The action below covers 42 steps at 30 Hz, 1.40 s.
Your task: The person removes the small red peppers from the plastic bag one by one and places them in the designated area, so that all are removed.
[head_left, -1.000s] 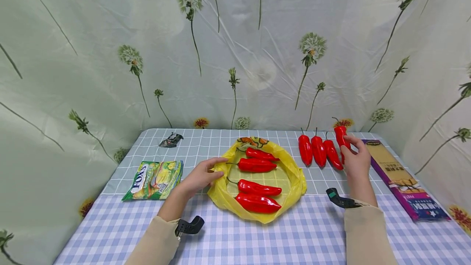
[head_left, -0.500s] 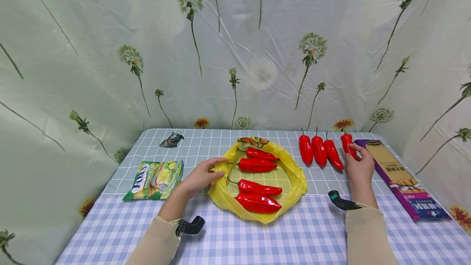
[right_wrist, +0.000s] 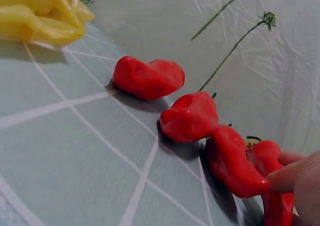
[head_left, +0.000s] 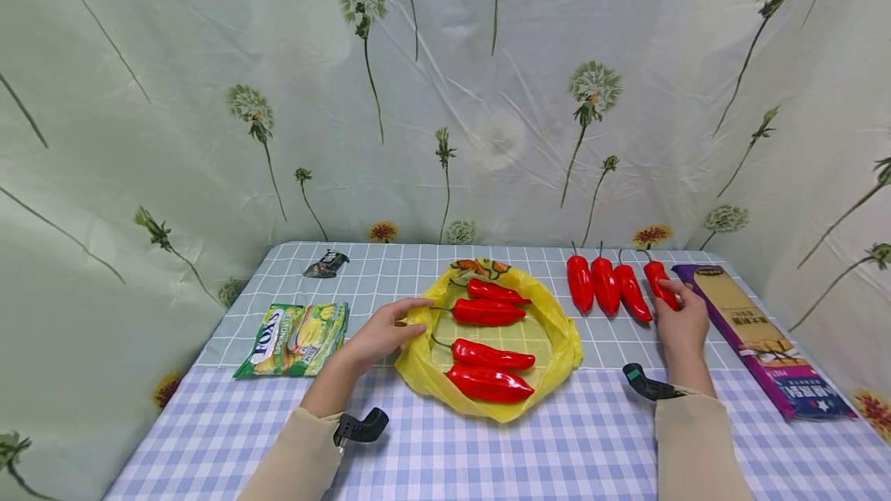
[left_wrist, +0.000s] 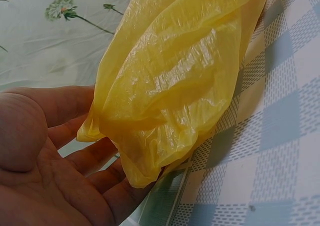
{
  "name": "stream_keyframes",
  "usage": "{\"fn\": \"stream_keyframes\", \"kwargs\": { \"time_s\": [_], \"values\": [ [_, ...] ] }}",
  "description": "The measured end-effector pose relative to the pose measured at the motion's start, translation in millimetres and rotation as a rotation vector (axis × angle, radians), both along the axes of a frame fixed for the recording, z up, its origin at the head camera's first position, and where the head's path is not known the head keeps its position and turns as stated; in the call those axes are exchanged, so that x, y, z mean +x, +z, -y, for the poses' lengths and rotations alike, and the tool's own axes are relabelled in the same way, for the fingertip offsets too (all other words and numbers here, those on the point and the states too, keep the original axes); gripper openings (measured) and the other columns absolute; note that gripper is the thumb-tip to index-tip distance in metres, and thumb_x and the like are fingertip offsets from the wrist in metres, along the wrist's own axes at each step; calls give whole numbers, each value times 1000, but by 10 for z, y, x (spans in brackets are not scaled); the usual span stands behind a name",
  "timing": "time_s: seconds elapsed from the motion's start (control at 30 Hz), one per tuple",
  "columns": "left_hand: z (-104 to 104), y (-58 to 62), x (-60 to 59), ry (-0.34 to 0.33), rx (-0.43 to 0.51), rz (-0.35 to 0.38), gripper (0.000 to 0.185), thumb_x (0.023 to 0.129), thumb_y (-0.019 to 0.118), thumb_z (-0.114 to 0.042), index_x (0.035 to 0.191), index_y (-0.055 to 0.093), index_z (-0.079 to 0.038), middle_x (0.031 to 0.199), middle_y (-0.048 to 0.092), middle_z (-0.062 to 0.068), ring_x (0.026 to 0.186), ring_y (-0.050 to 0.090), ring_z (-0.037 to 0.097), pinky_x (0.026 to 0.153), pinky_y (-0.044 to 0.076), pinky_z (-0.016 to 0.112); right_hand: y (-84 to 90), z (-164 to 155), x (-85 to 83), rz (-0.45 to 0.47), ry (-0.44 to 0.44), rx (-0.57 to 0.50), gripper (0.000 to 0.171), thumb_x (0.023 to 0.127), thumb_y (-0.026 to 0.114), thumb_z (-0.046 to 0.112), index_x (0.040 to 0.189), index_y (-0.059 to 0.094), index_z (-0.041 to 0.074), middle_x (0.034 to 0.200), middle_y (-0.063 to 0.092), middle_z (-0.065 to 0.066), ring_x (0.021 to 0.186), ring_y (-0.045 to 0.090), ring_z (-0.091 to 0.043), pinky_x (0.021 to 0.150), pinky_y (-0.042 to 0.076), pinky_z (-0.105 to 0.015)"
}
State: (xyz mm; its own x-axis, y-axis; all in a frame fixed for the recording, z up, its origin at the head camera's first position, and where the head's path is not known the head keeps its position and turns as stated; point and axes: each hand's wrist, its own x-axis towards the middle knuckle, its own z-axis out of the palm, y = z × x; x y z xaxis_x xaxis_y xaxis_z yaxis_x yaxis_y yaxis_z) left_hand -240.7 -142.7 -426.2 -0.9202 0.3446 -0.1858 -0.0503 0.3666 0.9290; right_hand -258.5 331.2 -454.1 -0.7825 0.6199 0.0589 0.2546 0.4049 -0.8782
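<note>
A desk (head_left: 209, 424) covered in blue-and-white and grey checked cloth fills the lower half of the head view. At its centre lies a crumpled yellow plastic bag (head_left: 557, 335), spread wide, with four glossy red chilli peppers (head_left: 487, 311) lying inside it. Along the right edge lies a long purple and tan flat box (head_left: 755, 335); at centre left is a green sweet packet (head_left: 292, 337), with a small dark wrapper (head_left: 325, 263) above it. Right of the bag, a row of four red peppers (head_left: 604, 286) lies on the grey cloth. The left hand (head_left: 379, 335) pinches the bag's left rim between thumb and fingers. The right hand (head_left: 681, 323) grips the rightmost red pepper (head_left: 657, 281) of the row with curled fingertips, the pepper resting on the desk.
</note>
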Motion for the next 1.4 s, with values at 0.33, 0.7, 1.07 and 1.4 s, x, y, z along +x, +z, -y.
{"fn": "stream_keyframes", "kwargs": {
  "time_s": [0.33,0.7,1.07,1.4],
  "values": [
    [-12,1,4,17,-4,4,44,98,62,-14,140,58,-23,137,55,10,83,56,16,65,46,25,-49,-40,3,54,106,110,44,100,50,5,144,52,6,152,42,-28,143,34,-46,118,28,-58],
    [8,-4,0,-6,6,-4,45,98,61,-16,143,55,-20,141,53,11,83,55,16,64,46,25,-46,-43,-21,79,89,76,45,102,42,12,146,50,9,153,43,-24,143,35,-45,118,28,-58],
    [0,-7,-4,12,0,6,43,99,61,-16,141,57,-22,137,54,11,70,50,15,63,45,24,-23,14,-21,72,20,4,45,100,39,12,143,55,11,155,43,-19,146,35,-40,119,30,-54],
    [14,-11,-9,-17,16,-19,44,99,61,-16,143,55,-17,140,53,14,70,49,14,61,44,24,111,110,-71,16,-24,60,43,97,42,12,135,61,8,153,45,-20,147,32,-39,120,24,-56]
  ]
}}
